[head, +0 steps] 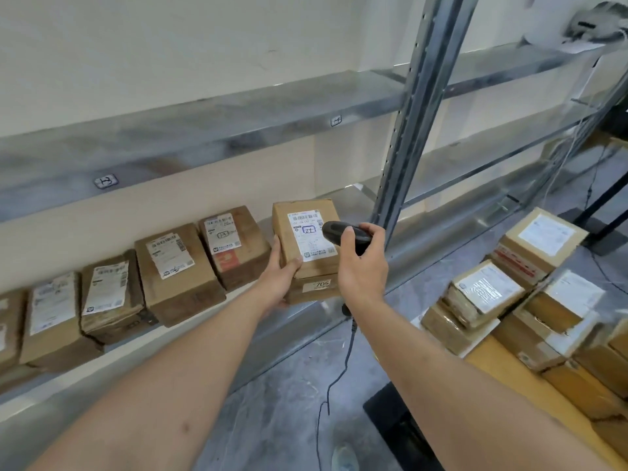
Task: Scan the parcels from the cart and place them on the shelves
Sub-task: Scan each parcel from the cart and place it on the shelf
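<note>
Left hand point(280, 278) cups the parcel point(307, 246) from below-left, right hand point(362, 263) clamps the scanner point(343, 232) at its label — stiff, light-looking cardboard, best held by the edges.

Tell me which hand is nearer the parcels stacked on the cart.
Right. The right hand, holding the scanner, is on the side of the cart parcels; the left hand grips the held box, farther away.
</note>
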`<state>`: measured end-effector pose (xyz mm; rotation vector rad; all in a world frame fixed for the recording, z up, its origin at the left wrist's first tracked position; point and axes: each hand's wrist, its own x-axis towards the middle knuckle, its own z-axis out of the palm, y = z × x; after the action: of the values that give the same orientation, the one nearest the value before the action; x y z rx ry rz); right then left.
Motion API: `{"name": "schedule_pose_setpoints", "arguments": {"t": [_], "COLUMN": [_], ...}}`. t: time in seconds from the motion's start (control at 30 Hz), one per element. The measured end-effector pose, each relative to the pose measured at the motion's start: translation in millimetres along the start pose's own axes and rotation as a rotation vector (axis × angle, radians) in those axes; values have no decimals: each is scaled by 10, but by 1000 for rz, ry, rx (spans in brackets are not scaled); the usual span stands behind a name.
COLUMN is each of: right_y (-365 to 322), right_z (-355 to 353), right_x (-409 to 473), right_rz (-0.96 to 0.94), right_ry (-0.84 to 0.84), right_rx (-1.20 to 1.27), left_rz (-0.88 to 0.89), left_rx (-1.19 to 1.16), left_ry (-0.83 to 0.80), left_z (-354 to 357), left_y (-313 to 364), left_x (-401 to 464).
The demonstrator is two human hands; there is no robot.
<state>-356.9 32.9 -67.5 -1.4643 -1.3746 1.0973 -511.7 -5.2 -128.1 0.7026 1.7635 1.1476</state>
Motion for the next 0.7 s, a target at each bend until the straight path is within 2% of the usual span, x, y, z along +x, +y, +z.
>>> {"name": "schedule_pose_setpoints", "arguments": {"t": [0.3,0.7], "right_y": [106,283], "right_z": [214,655], "right_x": [1024,1665], "right_rz": [25,67], "right_ry": [-140,-146], "right_rx": [-30,-71], "left_rz": [-160,-298], "left_rx": [-79,-222], "left_ry": [114,223], "left_z": [310,401], "left_y": [198,191], "left_x": [650,1389]}}
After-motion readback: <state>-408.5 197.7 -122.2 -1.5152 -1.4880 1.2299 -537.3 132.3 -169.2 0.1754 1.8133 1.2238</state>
